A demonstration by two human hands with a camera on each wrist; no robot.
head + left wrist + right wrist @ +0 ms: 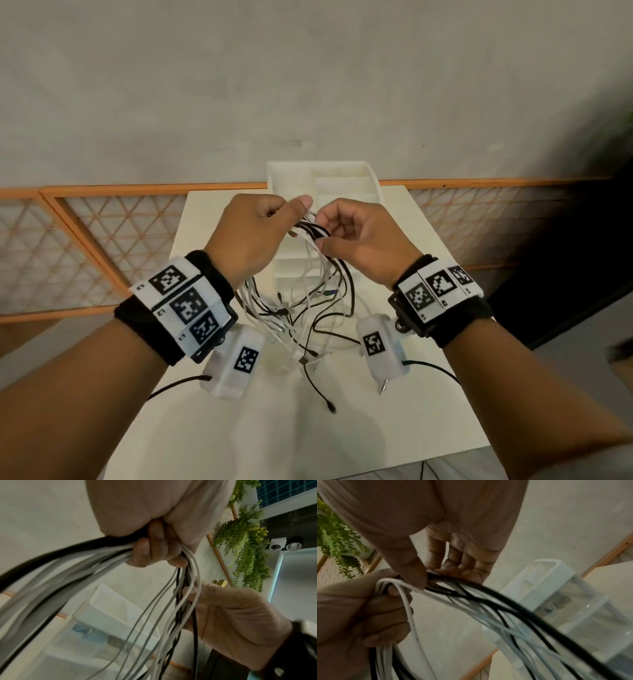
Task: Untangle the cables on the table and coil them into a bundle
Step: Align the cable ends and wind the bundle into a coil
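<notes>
While no brand name or readable word shows anywhere, black-and-white square code tags sit on the wristbands (186,305) of both arms and on the white camera housings (236,361) hanging under each wrist; tiny characters beside the tags are too small to read.

Largest in view is the pale table (239,428), set against a grey wall with an orange-framed lattice panel (102,246) running left and right behind it. At the table's far edge stands a white plastic organizer (298,174) with several compartments.

Over the middle of the table hangs the bundle of cables (318,270), white and black strands mixed. Its top is raised between the two hands, and its loose ends trail down onto the tabletop in a tangle, one black end (330,407) reaching nearest to the person.

On the left, the left hand (255,233) is closed in a fist round the upper strands, its fingers (150,550) curled tight so that the cables leave on both sides of it. Just beside it, on the right, the right hand (356,236) grips the same bunch, its thumb (412,569) pressed against its curled fingers (462,566) with black and white strands pinched between them. Both hands are close together, almost touching.
</notes>
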